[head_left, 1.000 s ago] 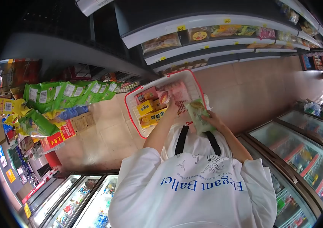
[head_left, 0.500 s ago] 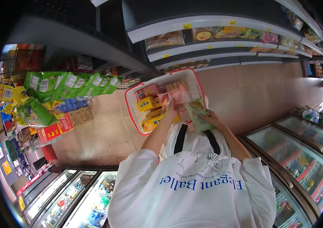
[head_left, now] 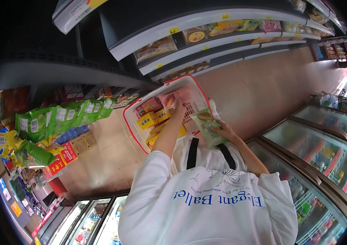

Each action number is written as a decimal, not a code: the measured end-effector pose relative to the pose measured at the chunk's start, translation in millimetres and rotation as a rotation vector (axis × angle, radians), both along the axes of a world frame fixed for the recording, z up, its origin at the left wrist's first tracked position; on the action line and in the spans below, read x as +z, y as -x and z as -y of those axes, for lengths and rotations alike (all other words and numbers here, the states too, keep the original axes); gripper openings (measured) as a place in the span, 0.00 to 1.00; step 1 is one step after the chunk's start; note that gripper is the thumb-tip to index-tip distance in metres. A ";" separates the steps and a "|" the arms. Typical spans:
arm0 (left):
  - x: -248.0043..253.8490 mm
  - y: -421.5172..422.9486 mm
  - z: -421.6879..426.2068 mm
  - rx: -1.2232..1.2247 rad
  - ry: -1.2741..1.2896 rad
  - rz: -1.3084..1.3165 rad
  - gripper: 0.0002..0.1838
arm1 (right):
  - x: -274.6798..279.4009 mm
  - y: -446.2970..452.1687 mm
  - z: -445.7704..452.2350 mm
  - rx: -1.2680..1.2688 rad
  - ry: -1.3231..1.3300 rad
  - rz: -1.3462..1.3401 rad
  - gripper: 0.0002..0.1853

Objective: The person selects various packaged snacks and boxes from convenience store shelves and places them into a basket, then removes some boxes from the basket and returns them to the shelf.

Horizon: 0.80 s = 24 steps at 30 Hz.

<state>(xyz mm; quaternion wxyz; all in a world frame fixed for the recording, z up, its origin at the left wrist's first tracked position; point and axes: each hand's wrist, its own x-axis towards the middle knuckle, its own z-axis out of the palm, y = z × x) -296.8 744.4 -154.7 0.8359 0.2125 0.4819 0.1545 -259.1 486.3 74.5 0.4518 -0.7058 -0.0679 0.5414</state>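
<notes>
A white shopping basket with a red rim (head_left: 130, 126) stands in front of me. My left hand (head_left: 177, 108) reaches inside it, fingers closed on a pink packaged bread (head_left: 167, 101) near the far side. Beside that pack lie a pink box (head_left: 148, 107) and several yellow boxes (head_left: 147, 121). At the basket's right edge, my right hand (head_left: 225, 131) grips a green packaged bread (head_left: 206, 126) close to my body. Its fingers wrap the wrapper's right side.
Shelves of packaged bread (head_left: 196, 36) run along the far side. Green snack bags (head_left: 34, 122) hang on the left, above red boxes (head_left: 61, 159). Glass-topped freezers (head_left: 296, 139) stand on the right, and lit glass-door coolers (head_left: 87, 220) at lower left.
My left hand has moved the pink packaged bread leftward in the basket, next to the pink box. The green packaged bread stays in my right hand, slightly turned. My view has rotated a little.
</notes>
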 end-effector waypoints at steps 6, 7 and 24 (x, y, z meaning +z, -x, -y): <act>3.0 24.0 -33.2 -0.718 -0.948 0.126 0.17 | 10.4 1.2 3.0 -0.025 -0.057 0.066 0.33; 48.1 16.0 -38.9 -0.378 -0.099 0.151 0.19 | 6.0 -0.9 4.0 0.037 -0.042 0.106 0.32; 168.0 146.3 9.0 -0.022 -0.452 -0.212 0.10 | -25.7 24.6 -176.4 -0.435 -0.183 -0.740 0.19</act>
